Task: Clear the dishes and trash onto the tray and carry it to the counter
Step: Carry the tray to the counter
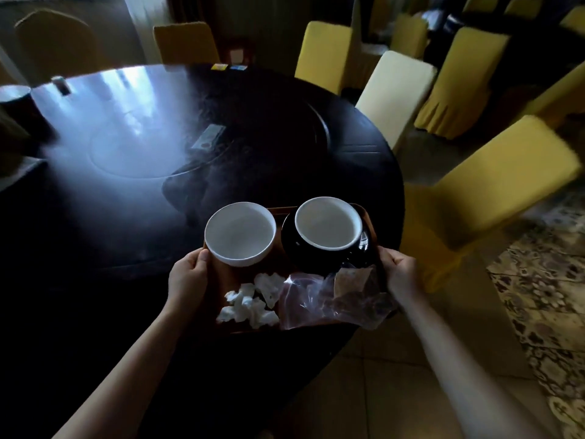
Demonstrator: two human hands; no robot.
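A brown tray (278,258) is held over the near right edge of a dark round table (126,217). My left hand (186,277) grips its left rim and my right hand (400,274) grips its right rim. On the tray stand a white bowl (239,232) at the back left and a black cup with a white inside (327,223) on a black saucer (291,245) at the back right. Crumpled white tissues (250,301) lie at the front left. Clear plastic wrappers (329,299) lie at the front right.
Yellow-covered chairs (493,182) crowd the right side and back of the table, with one cream chair (395,90). A raised turntable (269,128) fills the table's middle. A dark cup (15,103) stands at the far left edge. Tiled floor and patterned carpet (544,296) lie to the right.
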